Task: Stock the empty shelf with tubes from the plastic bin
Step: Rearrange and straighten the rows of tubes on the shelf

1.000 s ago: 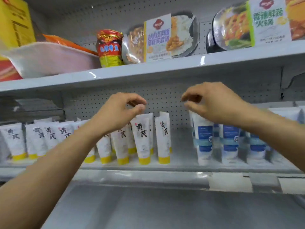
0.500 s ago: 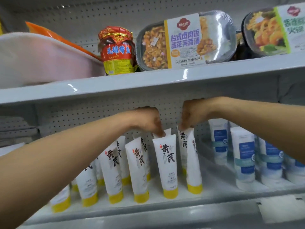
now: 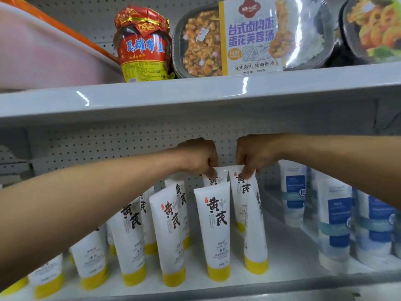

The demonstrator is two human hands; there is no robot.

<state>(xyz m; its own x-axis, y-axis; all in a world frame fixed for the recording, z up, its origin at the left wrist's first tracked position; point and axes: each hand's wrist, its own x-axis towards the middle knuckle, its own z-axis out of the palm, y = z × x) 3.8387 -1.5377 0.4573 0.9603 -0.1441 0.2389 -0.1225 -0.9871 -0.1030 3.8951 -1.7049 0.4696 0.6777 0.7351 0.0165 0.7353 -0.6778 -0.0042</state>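
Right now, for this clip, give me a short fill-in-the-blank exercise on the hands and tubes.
1. The left hand pinches the top of a rear tube with a ____ cap.
2. The right hand grips a white tube at its ____ end.
3. The tubes at far right carry ____ labels.
4. The jar stands on the ____ shelf.

Missing: yellow; top; blue; upper
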